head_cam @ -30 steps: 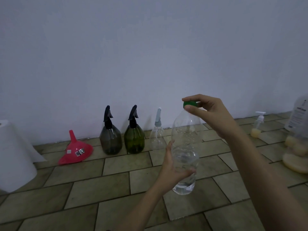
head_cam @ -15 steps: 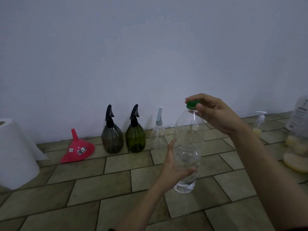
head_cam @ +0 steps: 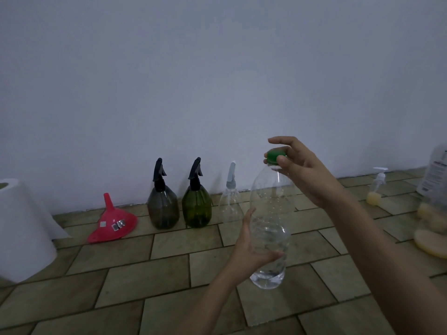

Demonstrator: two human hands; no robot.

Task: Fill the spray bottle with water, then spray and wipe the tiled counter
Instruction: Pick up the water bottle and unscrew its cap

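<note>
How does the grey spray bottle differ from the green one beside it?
The grey spray bottle is smoky dark grey; the green spray bottle is olive. The grey one stands left, nearer the red funnel; the green one nearer the clear spray bottle. Both share round bodies, black trigger heads and upright stance.

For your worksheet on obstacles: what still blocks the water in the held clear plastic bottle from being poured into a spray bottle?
The green screw cap, pinched by the right hand, still covers the clear plastic bottle gripped by the left hand.

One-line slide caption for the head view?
Left hand holds clear bottle; right hand pinches its green cap.
</note>
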